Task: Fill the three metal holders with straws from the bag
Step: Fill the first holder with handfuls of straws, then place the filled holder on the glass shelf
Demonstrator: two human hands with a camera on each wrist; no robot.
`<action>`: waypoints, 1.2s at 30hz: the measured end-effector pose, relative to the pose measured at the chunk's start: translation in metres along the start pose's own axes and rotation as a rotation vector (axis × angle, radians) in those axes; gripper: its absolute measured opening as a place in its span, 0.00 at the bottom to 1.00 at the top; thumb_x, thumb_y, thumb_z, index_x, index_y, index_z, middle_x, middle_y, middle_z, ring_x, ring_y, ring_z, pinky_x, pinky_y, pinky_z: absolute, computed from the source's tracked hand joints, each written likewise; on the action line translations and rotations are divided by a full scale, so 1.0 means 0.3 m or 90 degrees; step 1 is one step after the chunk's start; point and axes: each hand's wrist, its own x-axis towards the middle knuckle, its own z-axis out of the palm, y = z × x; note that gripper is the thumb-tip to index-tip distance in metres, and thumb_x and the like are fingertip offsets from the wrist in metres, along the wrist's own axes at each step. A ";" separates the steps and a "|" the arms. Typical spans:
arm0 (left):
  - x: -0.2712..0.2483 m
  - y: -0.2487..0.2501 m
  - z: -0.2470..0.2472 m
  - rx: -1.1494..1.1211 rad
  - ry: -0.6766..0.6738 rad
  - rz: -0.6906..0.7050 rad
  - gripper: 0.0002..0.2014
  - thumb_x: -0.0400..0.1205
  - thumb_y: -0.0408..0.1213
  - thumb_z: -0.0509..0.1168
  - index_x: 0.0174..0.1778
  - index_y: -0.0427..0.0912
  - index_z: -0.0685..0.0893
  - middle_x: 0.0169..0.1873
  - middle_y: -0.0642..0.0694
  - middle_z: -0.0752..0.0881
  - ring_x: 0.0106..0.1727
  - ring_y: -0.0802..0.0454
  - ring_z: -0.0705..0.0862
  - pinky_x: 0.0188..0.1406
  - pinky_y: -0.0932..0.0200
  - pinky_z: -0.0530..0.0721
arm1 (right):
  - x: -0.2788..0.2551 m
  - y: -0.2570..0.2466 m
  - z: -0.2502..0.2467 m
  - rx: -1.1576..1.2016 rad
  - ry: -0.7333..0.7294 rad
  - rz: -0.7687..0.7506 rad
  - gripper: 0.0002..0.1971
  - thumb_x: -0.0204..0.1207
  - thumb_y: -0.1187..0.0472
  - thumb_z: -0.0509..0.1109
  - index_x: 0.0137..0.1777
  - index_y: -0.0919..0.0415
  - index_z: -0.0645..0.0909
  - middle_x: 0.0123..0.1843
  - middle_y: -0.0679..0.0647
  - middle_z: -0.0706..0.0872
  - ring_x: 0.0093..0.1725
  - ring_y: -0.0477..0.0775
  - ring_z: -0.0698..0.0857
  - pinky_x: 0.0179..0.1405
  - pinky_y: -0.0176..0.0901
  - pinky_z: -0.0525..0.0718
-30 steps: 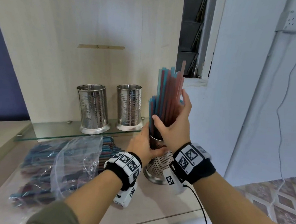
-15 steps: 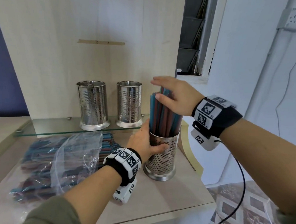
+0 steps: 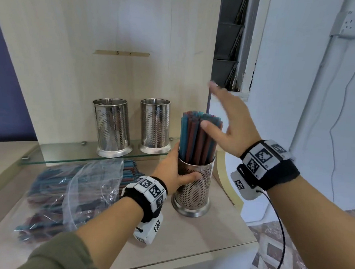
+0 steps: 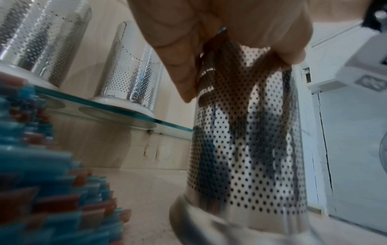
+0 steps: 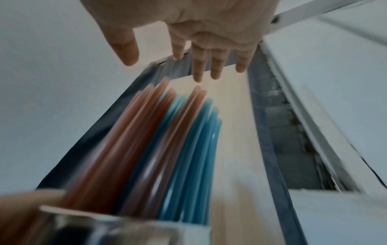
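Left hand [image 3: 171, 171] grips straw-filled holder [image 3: 194, 189] near counter edge; right hand [image 3: 233, 127] spread above, holding nothing; two empty holders [image 3: 112, 128] behind.

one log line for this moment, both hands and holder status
left hand grips filled holder | right hand open beside straws | two shelf holders empty | bag holds more straws

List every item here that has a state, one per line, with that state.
front holder: upright on the counter, filled with straws
left shelf holder: upright on the glass shelf, empty
right shelf holder: upright on the glass shelf, empty
bag: lying open on the counter, straws inside
left hand: grips the front holder
right hand: open, fingers straight above the straws
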 end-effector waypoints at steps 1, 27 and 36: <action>0.000 0.000 -0.014 -0.005 -0.013 0.011 0.53 0.66 0.57 0.80 0.82 0.54 0.55 0.74 0.56 0.75 0.74 0.58 0.73 0.76 0.47 0.73 | -0.031 0.008 -0.001 0.067 0.055 0.039 0.40 0.76 0.40 0.65 0.85 0.49 0.53 0.83 0.43 0.64 0.82 0.46 0.63 0.82 0.50 0.60; -0.359 -0.350 -0.495 0.534 -0.259 -0.198 0.78 0.36 0.86 0.60 0.84 0.57 0.43 0.85 0.49 0.48 0.85 0.47 0.49 0.83 0.43 0.53 | -0.293 -0.038 0.281 0.338 -0.089 0.461 0.51 0.54 0.54 0.89 0.76 0.48 0.65 0.59 0.32 0.80 0.58 0.33 0.82 0.58 0.32 0.76; -0.367 -0.379 -0.464 0.561 -0.242 -0.215 0.78 0.33 0.88 0.54 0.83 0.61 0.39 0.84 0.51 0.45 0.85 0.45 0.47 0.81 0.34 0.54 | 0.063 -0.048 0.145 0.234 0.082 0.426 0.45 0.55 0.48 0.88 0.71 0.52 0.71 0.51 0.40 0.84 0.49 0.40 0.84 0.52 0.35 0.81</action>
